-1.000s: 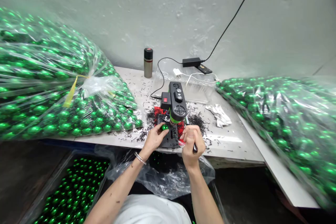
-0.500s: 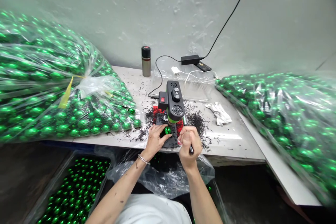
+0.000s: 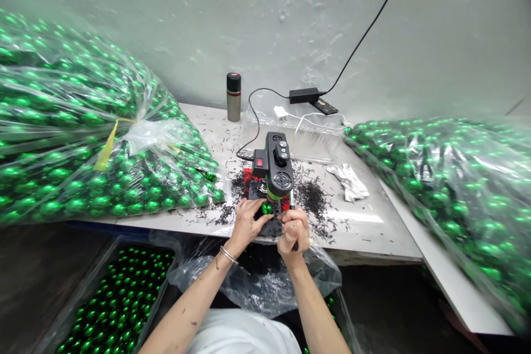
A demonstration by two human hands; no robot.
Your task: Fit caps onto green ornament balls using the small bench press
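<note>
Green and mirror-bright, the small ball sits over the dark base plate, just below the head of the black machine. We judge it light and stiff, with a smooth, rather slippery skin and perhaps a thin shell that could dent under a hard pinch. We would take it by opposite sides at its widest part, using soft finger pads and leaving its top exposed. Relative to the ball, we place the left hand at eight o'clock, its thumb and fingers closed lightly about the ball and touching it. We place the right hand at four o'clock, near but apart from the left, wrapped in a fist around a black handle. From the ball, we note the machine toward one o'clock and a white glove between two and three, well apart from both hands.
</note>
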